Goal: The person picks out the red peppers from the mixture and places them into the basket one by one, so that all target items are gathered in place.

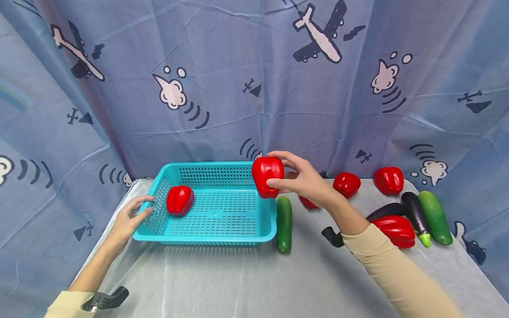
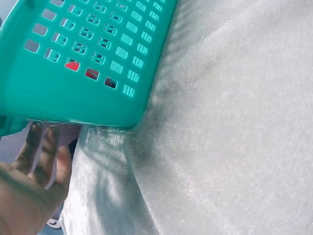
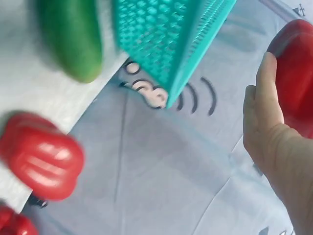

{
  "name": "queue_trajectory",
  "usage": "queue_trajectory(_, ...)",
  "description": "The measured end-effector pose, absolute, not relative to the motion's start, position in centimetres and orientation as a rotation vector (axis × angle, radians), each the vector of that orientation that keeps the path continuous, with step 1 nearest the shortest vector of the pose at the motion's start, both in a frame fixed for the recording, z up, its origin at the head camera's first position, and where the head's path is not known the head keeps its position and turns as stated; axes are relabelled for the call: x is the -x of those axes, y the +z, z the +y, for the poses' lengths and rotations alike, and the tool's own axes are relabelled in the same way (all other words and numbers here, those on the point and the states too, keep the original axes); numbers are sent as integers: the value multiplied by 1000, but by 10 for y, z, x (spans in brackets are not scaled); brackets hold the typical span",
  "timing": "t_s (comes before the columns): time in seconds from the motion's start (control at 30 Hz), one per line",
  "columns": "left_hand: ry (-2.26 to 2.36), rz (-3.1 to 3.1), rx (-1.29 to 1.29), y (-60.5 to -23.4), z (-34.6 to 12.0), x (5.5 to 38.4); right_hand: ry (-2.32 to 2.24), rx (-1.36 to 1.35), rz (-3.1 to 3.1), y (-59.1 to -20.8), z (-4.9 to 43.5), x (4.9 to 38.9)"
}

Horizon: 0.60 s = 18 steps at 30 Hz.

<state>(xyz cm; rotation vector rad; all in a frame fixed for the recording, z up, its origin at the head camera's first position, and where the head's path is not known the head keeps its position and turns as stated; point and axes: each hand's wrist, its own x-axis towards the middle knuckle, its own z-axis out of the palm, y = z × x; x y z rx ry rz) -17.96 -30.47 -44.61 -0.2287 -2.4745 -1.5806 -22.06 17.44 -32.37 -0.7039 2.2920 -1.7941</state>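
"Where's the raised red pepper (image 1: 265, 174)?"

"Over the right end of the turquoise basket (image 1: 207, 240), pinched in the right hand (image 1: 304, 177)."

"And the left hand (image 1: 126, 221)?"

"At the basket's left end, fingers relaxed. I'd carry the pepper well clear of the rim."

High head view, basket (image 1: 210, 240) shared

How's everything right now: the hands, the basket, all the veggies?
Basket: upright
Pepper inside: lying toward the left
Right hand: gripping a red pepper
That pepper: lifted off the table
Left hand: fingers at the basket's left rim
Cucumbers: lying down
Eggplants: lying down
Other peppers: on the table
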Motion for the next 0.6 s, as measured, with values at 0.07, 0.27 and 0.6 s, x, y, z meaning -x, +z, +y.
queue_trajectory(0.07, -1584, -2476, 223, -445, -305, 180, -1790, 740, 2281, -320, 165, 224)
queue_trajectory(0.27, -1602, -2477, 221, -444, -305, 179, -1797, 805, 2218, -315, 136, 232)
queue_trajectory(0.6, -1607, -2467, 231, -444, -305, 180, -1730, 892, 2169, -312, 94, 246)
